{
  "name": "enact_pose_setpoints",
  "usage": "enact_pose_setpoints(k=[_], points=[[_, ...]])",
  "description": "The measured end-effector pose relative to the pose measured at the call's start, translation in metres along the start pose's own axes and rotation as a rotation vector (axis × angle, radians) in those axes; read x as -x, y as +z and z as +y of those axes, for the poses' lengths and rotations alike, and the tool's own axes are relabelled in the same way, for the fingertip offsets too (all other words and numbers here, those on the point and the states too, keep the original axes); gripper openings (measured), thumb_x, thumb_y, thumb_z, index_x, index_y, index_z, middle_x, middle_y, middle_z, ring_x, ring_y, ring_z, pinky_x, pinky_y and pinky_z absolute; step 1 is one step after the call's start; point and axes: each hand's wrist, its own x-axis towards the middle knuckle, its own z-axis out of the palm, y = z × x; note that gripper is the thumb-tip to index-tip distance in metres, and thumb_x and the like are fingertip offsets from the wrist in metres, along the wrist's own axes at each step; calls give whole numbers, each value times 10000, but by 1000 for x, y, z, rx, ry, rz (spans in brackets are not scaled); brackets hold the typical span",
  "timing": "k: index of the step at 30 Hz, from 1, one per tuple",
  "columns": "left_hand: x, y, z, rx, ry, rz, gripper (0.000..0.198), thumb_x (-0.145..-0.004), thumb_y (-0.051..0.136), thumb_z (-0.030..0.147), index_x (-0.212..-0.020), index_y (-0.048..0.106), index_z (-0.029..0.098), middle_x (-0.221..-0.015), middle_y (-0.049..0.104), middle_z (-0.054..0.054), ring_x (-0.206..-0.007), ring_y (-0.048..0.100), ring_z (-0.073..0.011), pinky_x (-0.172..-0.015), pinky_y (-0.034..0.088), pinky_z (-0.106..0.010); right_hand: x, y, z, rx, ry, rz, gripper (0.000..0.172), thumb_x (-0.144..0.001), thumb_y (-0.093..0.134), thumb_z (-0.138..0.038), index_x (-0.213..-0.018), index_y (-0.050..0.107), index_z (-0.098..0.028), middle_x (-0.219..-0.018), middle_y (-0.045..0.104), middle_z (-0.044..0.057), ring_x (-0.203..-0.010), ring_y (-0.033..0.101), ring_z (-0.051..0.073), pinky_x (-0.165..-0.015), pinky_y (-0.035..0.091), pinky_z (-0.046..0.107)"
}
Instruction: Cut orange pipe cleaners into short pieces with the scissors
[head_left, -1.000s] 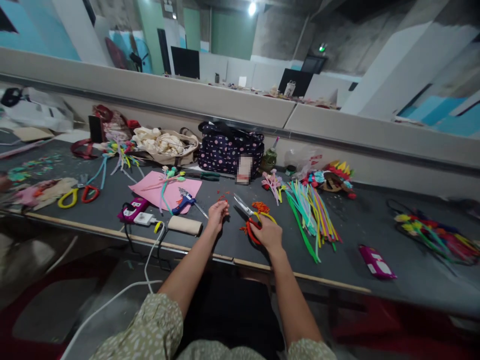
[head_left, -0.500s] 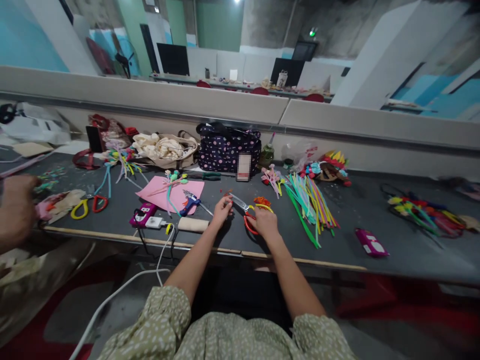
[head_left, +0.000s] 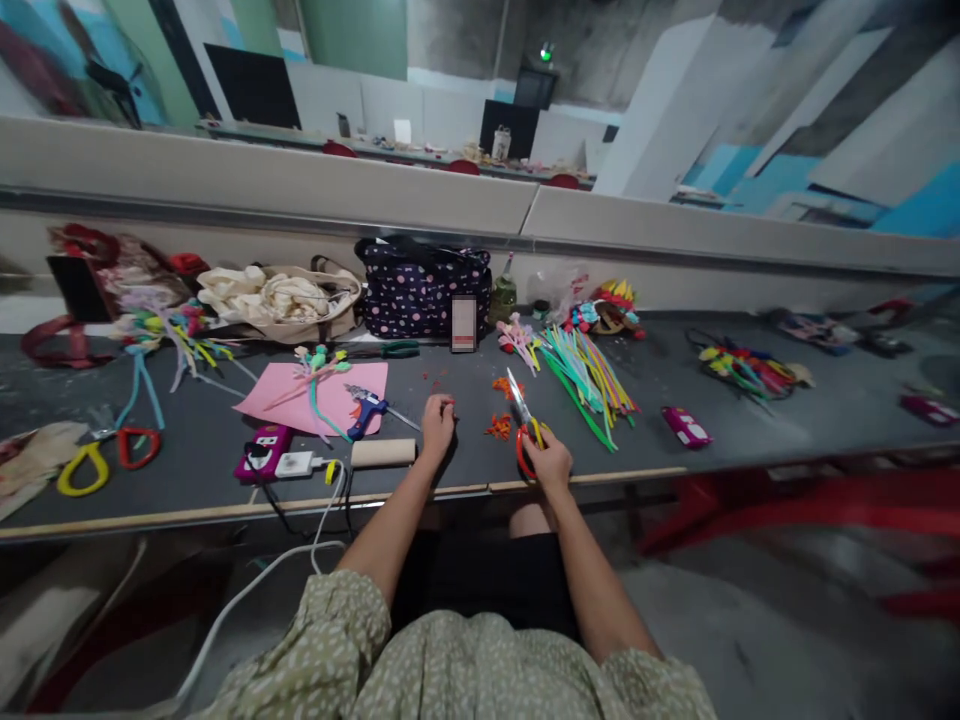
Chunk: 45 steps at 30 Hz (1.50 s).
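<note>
My right hand [head_left: 549, 458] is closed on the handles of scissors [head_left: 519, 398] with one red and one yellow loop, their blades pointing away from me. Just beyond and left of it lie small piles of orange-red clippings [head_left: 499, 427] on the dark table [head_left: 465, 450]. My left hand [head_left: 439, 425] rests near the table, its fingers curled together; whatever they may hold is too small to make out. Left of that hand are a cardboard tube [head_left: 383, 453] and a blue glue gun [head_left: 366, 412] on pink paper [head_left: 259, 392].
Pipe cleaners [head_left: 592, 380] fan out at the right, with a purple box [head_left: 686, 427] farther right. A dark patterned bag [head_left: 424, 290] stands at the back beside a bottle [head_left: 505, 292]. Second scissors [head_left: 84, 470] and a white cable [head_left: 225, 622] are at the left.
The view has swung right. My right hand has drawn the scissors back from my left hand, and the blades now point more directly away. The other person's hand has left the view.
</note>
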Motion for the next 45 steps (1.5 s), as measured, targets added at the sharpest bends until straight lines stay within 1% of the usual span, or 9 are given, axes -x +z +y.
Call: enact_pose_setpoints(k=[4, 9, 14, 17, 23, 30, 34, 41, 45], points=[[12, 12, -2, -288, 263, -127, 116, -796, 500, 167, -823, 604, 210, -941, 592, -74, -953, 536, -199, -885, 380, -301, 1, 4, 9, -103, 66, 47, 575, -701, 534, -591, -1068, 680, -173, -870, 709, 57, -749, 613, 180, -665, 447, 250], [23, 36, -7, -397, 184, -234, 123, -744, 546, 161, -752, 659, 209, -876, 632, -67, -859, 556, -208, -837, 387, -314, -4, 4, 7, -211, 96, 61, 571, -655, 573, -600, -989, 704, -156, -765, 698, 42, -686, 583, 159, -631, 429, 226], [12, 46, -8, -197, 21, -247, 207, -652, 578, 78, -750, 700, 212, -838, 667, -46, -845, 575, -201, -841, 402, -306, -9, 7, 14, -422, 95, 25, 661, -645, 552, -638, -1013, 685, -105, -754, 682, 49, -655, 572, 145, -609, 434, 227], [5, 48, -6, -287, 45, -215, 252, -655, 567, 61, -787, 715, 217, -903, 657, -53, -900, 581, -205, -857, 405, -302, -16, 10, 19, -578, 127, 0, 746, -617, 561, -669, -1023, 667, -52, -730, 667, 63, -615, 562, 139, -572, 431, 228], [4, 63, 3, -414, 125, -408, 320, -596, 596, 38, -815, 738, 224, -876, 624, -53, -852, 585, -197, -822, 429, -275, -23, 6, 25, -823, 205, -72, 702, -589, 647, -623, -982, 675, -42, -626, 615, 18, -512, 487, 92, -471, 361, 195], [-32, 87, 11, -518, 65, -171, 167, -748, 562, 151, -831, 704, 173, -871, 666, -59, -848, 588, -179, -841, 429, -298, -24, -8, 36, -1048, 268, -203, 560, -643, 665, -568, -986, 654, -125, -463, 434, -91, -369, 330, 30, -359, 243, 156], [-57, 109, 15, -684, 209, -149, 221, -760, 575, 195, -949, 686, 166, -985, 645, -78, -928, 573, -190, -867, 425, -298, -25, -13, 42, -1163, 278, -271, 468, -704, 633, -536, -986, 624, -162, -461, 390, -106, -330, 311, 27, -317, 219, 142], [-82, 145, 6, -870, 428, -435, 584, -680, 706, 406, -1221, 574, 229, -1369, 451, -98, -1240, 412, -261, -1045, 308, -388, -25, -12, 44, -1270, 294, -319, 394, -736, 638, -475, -982, 611, -169, -464, 396, -108, -318, 315, 20, -308, 213, 125], [-89, 153, -3, -934, 433, -514, 382, -753, 644, 346, -1130, 642, 290, -1346, 496, -58, -1245, 428, -250, -1054, 299, -404, -26, -12, 45, -1301, 296, -322, 387, -740, 641, -465, -985, 608, -167, -461, 406, -106, -319, 324, 22, -307, 211, 122]])
